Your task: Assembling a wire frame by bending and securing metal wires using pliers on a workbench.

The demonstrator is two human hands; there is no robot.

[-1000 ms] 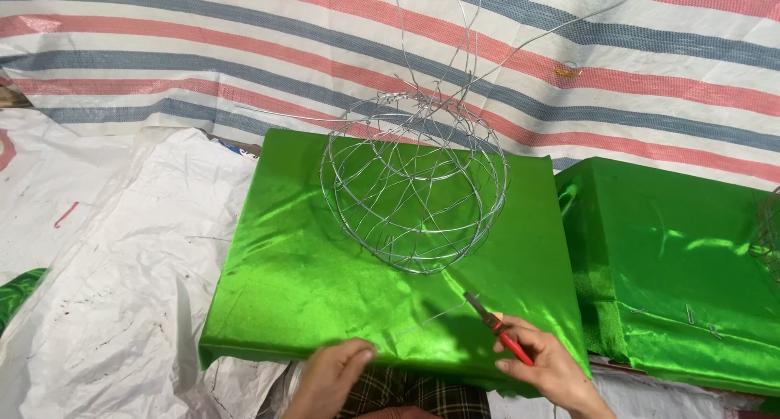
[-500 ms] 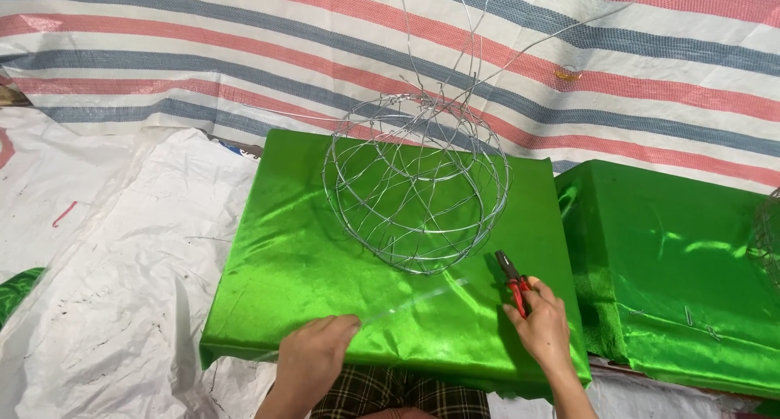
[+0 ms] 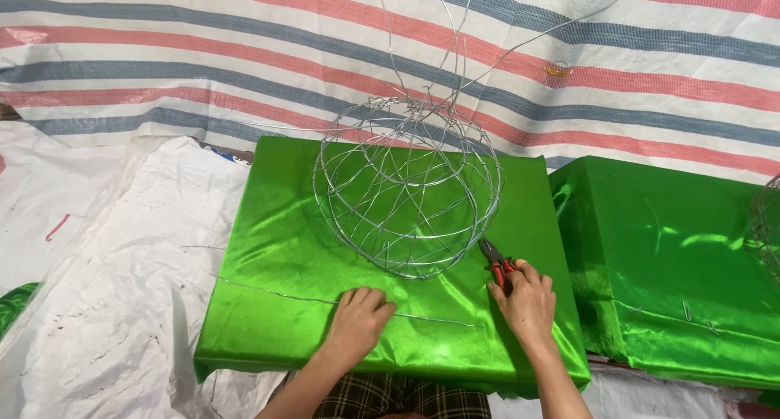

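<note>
Item: wire (image 3: pixel 349 303), one loose strand, flat on green cloth (image 3: pixel 276 248); long axis left to right along the near edge. I see my left hand (image 3: pixel 357 321) on it, fingers curled over the strand. Right hand (image 3: pixel 526 301) closed around red-handled pliers (image 3: pixel 496 264), nose pointing toward wire ball (image 3: pixel 406 187), just beyond. Wire's right end lies between hands; left hand is nearer.

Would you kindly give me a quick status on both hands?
Left hand pinning loose wire. Right hand gripping red pliers. Wire frame on green cloth.
</note>
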